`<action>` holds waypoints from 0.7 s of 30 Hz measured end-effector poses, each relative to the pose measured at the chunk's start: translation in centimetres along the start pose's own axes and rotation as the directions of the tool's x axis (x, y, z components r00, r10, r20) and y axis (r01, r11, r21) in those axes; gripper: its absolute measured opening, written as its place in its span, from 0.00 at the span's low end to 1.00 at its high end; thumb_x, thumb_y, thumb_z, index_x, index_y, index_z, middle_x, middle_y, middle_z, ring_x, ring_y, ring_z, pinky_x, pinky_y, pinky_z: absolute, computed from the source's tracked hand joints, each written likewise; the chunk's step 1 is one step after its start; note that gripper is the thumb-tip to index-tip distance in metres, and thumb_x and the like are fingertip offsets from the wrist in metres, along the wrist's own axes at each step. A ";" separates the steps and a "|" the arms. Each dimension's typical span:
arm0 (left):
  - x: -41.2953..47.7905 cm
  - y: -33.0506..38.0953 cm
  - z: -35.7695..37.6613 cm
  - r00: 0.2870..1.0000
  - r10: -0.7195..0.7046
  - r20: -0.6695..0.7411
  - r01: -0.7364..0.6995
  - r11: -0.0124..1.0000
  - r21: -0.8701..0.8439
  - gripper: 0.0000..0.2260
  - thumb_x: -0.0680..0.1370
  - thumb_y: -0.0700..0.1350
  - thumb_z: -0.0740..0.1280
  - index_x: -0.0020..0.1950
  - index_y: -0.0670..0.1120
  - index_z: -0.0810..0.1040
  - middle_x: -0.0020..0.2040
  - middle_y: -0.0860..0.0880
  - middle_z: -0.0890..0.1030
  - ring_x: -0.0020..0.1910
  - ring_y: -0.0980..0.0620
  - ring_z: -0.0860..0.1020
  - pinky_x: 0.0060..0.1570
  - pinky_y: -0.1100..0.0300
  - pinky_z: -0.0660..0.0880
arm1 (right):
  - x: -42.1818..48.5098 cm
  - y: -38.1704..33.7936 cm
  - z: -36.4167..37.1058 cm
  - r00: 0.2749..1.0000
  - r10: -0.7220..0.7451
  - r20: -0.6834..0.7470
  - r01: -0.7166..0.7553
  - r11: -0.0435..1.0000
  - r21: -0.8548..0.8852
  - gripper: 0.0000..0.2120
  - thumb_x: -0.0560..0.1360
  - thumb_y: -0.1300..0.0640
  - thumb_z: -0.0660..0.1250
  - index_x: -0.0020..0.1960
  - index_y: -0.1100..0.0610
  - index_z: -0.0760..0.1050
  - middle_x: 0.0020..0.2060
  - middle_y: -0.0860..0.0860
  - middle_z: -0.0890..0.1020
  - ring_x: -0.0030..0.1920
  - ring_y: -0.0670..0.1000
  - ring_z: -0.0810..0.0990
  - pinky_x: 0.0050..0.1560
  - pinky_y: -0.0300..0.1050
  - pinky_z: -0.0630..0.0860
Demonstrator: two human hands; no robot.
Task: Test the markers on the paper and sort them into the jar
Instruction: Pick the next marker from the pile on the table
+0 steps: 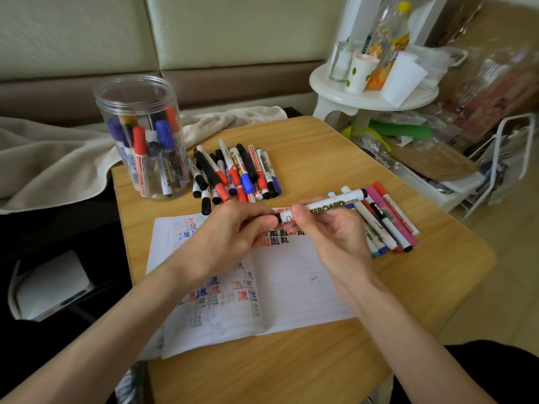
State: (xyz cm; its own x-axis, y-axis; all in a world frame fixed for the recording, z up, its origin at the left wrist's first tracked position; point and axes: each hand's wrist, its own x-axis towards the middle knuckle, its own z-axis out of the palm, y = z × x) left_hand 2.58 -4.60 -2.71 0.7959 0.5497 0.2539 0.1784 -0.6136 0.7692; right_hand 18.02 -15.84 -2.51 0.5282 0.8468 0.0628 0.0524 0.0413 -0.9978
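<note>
Both my hands hold one white whiteboard marker (326, 205) with a black end above the paper (291, 281). My right hand (326, 231) grips its barrel. My left hand (230, 228) pinches the black cap end at the marker's left tip. The lined paper lies open on the wooden table (320, 368) and bears red, blue and black test marks. A clear plastic jar (143, 135) at the table's far left corner holds several markers upright. A pile of red, blue and black markers (236, 173) lies beyond the paper. A second pile of thinner coloured markers (388, 220) lies to the right.
A beige cloth (52, 158) lies behind and left of the jar. A white round stool (370, 91) with bottles and cups stands at the back right, with bags and a white rack (501, 164) beside the table's right edge.
</note>
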 end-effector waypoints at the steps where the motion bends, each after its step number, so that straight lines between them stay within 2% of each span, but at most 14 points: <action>1: 0.0 0.1 -0.1 1.000 -0.016 0.026 0.017 1.000 -0.023 0.16 0.84 0.46 0.63 0.37 0.49 0.76 0.30 0.51 0.75 0.28 0.55 0.71 0.32 0.63 0.69 | 0.1 0.0 -0.1 1.000 -0.008 0.016 0.008 1.000 -0.009 0.10 0.75 0.50 0.74 0.50 0.56 0.84 0.42 0.54 0.89 0.47 0.51 0.88 0.54 0.45 0.83; 2: -0.1 0.0 -0.4 0.998 -0.048 0.045 0.051 0.997 -0.060 0.16 0.84 0.47 0.63 0.36 0.50 0.76 0.29 0.52 0.75 0.27 0.56 0.70 0.32 0.63 0.68 | 0.2 0.0 -0.4 1.000 -0.024 0.019 0.024 1.000 -0.003 0.11 0.75 0.51 0.73 0.52 0.57 0.84 0.43 0.54 0.89 0.48 0.51 0.88 0.54 0.44 0.83; 4: -0.4 -0.9 -1.8 0.990 -0.131 0.048 0.136 0.983 -0.121 0.15 0.82 0.51 0.62 0.39 0.48 0.79 0.29 0.51 0.75 0.27 0.56 0.72 0.31 0.61 0.70 | 1.2 -0.6 -2.3 0.994 -0.027 -0.101 0.037 0.995 0.091 0.14 0.75 0.52 0.72 0.57 0.60 0.82 0.46 0.53 0.89 0.51 0.51 0.88 0.53 0.40 0.82; 6: -0.8 -2.1 -3.3 0.986 -0.164 0.006 0.164 0.983 -0.086 0.15 0.80 0.54 0.61 0.43 0.47 0.80 0.32 0.51 0.78 0.30 0.54 0.75 0.34 0.57 0.74 | 2.2 -1.9 -5.1 0.966 -0.008 -0.258 0.047 0.988 0.146 0.15 0.76 0.52 0.72 0.58 0.60 0.82 0.47 0.52 0.89 0.54 0.53 0.87 0.53 0.40 0.82; 7: -0.9 -2.4 -3.8 0.988 -0.156 -0.014 0.155 0.986 -0.055 0.15 0.80 0.55 0.60 0.44 0.48 0.81 0.34 0.51 0.79 0.32 0.54 0.76 0.36 0.56 0.75 | 2.5 -2.2 -6.0 0.961 -0.011 -0.277 0.047 0.991 0.125 0.15 0.77 0.51 0.72 0.58 0.60 0.82 0.47 0.53 0.89 0.54 0.53 0.87 0.54 0.41 0.83; 10: -1.3 -1.9 -2.7 0.986 -0.163 -0.026 0.161 0.986 -0.048 0.14 0.79 0.56 0.61 0.52 0.51 0.82 0.42 0.55 0.84 0.41 0.56 0.82 0.41 0.61 0.79 | 2.0 -1.2 -5.7 0.980 -0.019 -0.197 0.027 0.999 0.036 0.13 0.79 0.52 0.72 0.57 0.60 0.82 0.46 0.54 0.88 0.50 0.52 0.88 0.54 0.41 0.83; 12: -1.4 -1.7 -1.3 0.984 -0.173 -0.044 0.171 0.985 -0.039 0.14 0.78 0.58 0.63 0.55 0.53 0.82 0.45 0.59 0.84 0.45 0.59 0.82 0.44 0.64 0.78 | 1.7 0.2 -4.3 0.986 -0.028 -0.164 0.022 0.999 -0.038 0.09 0.80 0.52 0.72 0.54 0.58 0.83 0.43 0.52 0.88 0.46 0.49 0.87 0.50 0.39 0.82; 15: -1.5 -1.8 -0.3 0.987 -0.134 -0.088 0.139 0.989 0.049 0.14 0.78 0.60 0.63 0.57 0.55 0.81 0.47 0.58 0.83 0.47 0.61 0.80 0.44 0.69 0.73 | 1.7 2.1 -3.3 0.981 -0.088 -0.172 0.063 0.987 -0.146 0.08 0.80 0.51 0.72 0.51 0.56 0.82 0.35 0.49 0.84 0.38 0.47 0.82 0.42 0.42 0.80; 18: -1.5 -1.7 -0.1 0.988 -0.114 -0.099 0.124 0.987 0.099 0.11 0.80 0.57 0.65 0.57 0.55 0.80 0.47 0.60 0.82 0.46 0.63 0.79 0.42 0.72 0.71 | 1.5 3.3 -2.9 0.975 -0.176 -0.137 0.140 0.960 -0.242 0.04 0.81 0.53 0.71 0.49 0.52 0.82 0.33 0.47 0.82 0.33 0.48 0.79 0.37 0.46 0.75; 21: -1.6 -2.0 0.0 0.990 -0.103 -0.097 0.116 0.983 0.139 0.10 0.80 0.57 0.66 0.58 0.56 0.80 0.47 0.61 0.81 0.46 0.63 0.79 0.43 0.70 0.72 | 1.2 4.0 -2.4 0.964 -0.218 -0.155 0.160 0.935 -0.318 0.04 0.81 0.54 0.72 0.47 0.50 0.83 0.32 0.52 0.83 0.33 0.57 0.80 0.35 0.54 0.79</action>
State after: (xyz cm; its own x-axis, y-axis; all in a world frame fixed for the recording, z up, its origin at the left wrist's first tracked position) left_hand 0.96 -4.23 -4.61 0.7132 0.6625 0.2289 0.3486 -0.6186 0.7042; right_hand 20.83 -15.94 -6.35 0.6290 0.7247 0.2813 0.4027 0.0057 -0.9153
